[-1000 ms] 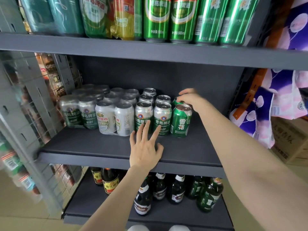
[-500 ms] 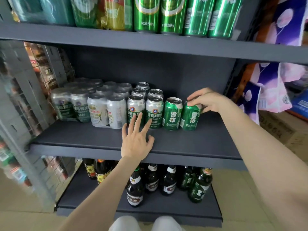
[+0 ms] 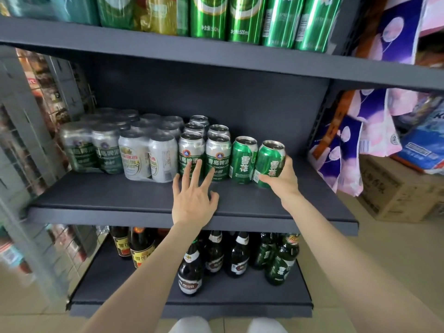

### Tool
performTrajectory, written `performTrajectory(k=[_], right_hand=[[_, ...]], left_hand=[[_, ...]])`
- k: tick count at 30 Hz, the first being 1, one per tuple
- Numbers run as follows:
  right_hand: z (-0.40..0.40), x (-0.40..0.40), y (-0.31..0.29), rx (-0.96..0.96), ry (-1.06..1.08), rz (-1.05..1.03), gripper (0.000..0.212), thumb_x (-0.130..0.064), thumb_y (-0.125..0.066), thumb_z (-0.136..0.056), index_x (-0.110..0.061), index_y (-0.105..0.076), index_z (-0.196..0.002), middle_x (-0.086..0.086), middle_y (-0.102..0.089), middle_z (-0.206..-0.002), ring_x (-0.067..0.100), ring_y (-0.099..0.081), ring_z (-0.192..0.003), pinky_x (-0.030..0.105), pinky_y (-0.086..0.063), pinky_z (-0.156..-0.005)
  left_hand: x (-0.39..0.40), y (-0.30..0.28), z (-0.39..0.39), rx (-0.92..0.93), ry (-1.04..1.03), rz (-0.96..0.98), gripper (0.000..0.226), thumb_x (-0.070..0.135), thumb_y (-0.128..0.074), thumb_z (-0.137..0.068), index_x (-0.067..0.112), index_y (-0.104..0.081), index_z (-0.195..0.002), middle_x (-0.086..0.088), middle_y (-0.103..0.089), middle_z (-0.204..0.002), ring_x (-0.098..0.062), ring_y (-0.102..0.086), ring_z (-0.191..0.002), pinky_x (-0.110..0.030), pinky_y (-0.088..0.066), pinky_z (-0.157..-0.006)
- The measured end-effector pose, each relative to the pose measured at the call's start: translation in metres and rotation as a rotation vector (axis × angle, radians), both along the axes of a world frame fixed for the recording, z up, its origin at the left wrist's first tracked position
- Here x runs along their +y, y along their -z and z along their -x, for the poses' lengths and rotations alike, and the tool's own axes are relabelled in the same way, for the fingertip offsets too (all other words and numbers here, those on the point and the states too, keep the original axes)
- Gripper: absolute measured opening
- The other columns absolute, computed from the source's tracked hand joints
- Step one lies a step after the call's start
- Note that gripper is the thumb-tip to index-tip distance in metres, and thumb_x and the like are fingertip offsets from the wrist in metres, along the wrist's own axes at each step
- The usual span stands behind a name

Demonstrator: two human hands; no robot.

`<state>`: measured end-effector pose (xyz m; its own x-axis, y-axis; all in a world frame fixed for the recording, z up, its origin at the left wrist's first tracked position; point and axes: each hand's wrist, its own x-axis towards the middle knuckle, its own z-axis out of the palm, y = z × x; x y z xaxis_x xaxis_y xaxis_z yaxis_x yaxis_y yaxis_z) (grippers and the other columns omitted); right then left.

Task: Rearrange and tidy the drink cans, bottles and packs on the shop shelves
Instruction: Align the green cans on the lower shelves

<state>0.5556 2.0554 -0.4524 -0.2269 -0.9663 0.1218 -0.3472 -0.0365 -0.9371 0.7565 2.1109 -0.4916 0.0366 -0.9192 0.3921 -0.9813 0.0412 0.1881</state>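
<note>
Nearby, wrapped can packs (image 3: 120, 145) left, left hand (image 3: 193, 200) spread flat on shelf (image 3: 120, 200), right hand (image 3: 281, 179) gripping tilted green can (image 3: 269, 162).

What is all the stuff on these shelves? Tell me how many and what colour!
Tall metal cans: a row, cut off by the frame, mostly green, one yellow, top shelf.
Plastic-wrapped packs of short cans: two, silver with green or gold labels, middle shelf, left.
Loose silver-and-green short cans: five seen, middle shelf, centre.
Bright green short cans: two, middle shelf, right of the silver ones.
Glass bottles: about nine, dark brown and green, bottom shelf.
Dark grey metal shelves: three.
Cardboard box: one, brown, floor, right.
Purple-and-pink bags: hanging, right.
Left hand: open, on the middle shelf.
Right hand: grips the rightmost green can.
</note>
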Motion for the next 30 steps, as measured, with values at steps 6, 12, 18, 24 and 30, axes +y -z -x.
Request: performTrajectory(k=[6,12,18,24,30], right_hand=[[-0.016,-0.009,0.002,0.044,0.104,0.067,0.076,-0.005,-0.072,-0.076,-0.015,-0.030,-0.139,0.008,-0.054,-0.128,0.024,-0.050,-0.118,0.028,-0.038,-0.094],[-0.007,0.010,0.025,0.146,0.130,0.049,0.089,-0.014,-0.072,-0.079,-0.012,-0.015,-0.147,0.011,-0.033,-0.148,0.026,-0.033,-0.135,0.035,-0.029,-0.110],[-0.009,0.018,0.036,0.298,0.068,0.130,0.073,-0.009,-0.064,-0.084,-0.015,-0.023,-0.144,0.008,-0.043,-0.141,0.024,-0.043,-0.128,0.033,-0.035,-0.102],[-0.005,0.023,0.038,0.410,0.056,0.140,0.064,-0.012,-0.061,-0.086,-0.008,-0.028,-0.140,0.012,-0.043,-0.138,0.027,-0.043,-0.125,0.027,-0.033,-0.096],[0.040,0.091,0.055,0.630,-0.183,0.338,0.040,-0.007,-0.058,-0.086,-0.009,-0.048,-0.125,0.006,-0.051,-0.127,0.022,-0.045,-0.117,0.017,-0.033,-0.091]], left_hand=[[-0.003,0.003,-0.004,0.010,0.021,-0.011,0.055,0.035,-0.031,-0.094,0.032,-0.017,-0.147,0.001,0.012,-0.157,-0.022,0.016,-0.143,-0.046,0.003,-0.116],[-0.002,0.004,-0.003,0.028,0.043,-0.007,0.055,0.033,-0.032,-0.094,0.030,-0.018,-0.147,0.001,0.012,-0.157,-0.023,0.015,-0.143,-0.045,0.002,-0.116],[-0.004,0.007,-0.005,0.040,0.076,0.011,0.056,0.031,-0.035,-0.092,0.025,-0.025,-0.146,0.000,0.002,-0.158,-0.023,0.011,-0.144,-0.044,0.001,-0.116],[0.000,0.009,-0.002,0.084,0.079,0.050,0.051,0.027,-0.041,-0.091,0.020,-0.035,-0.141,-0.003,-0.013,-0.155,-0.027,-0.016,-0.140,-0.042,-0.018,-0.110],[0.045,0.034,0.016,0.324,0.334,0.319,0.031,0.001,-0.047,-0.082,0.006,-0.059,-0.110,-0.012,-0.047,-0.125,-0.022,-0.053,-0.094,-0.031,-0.043,-0.077]])
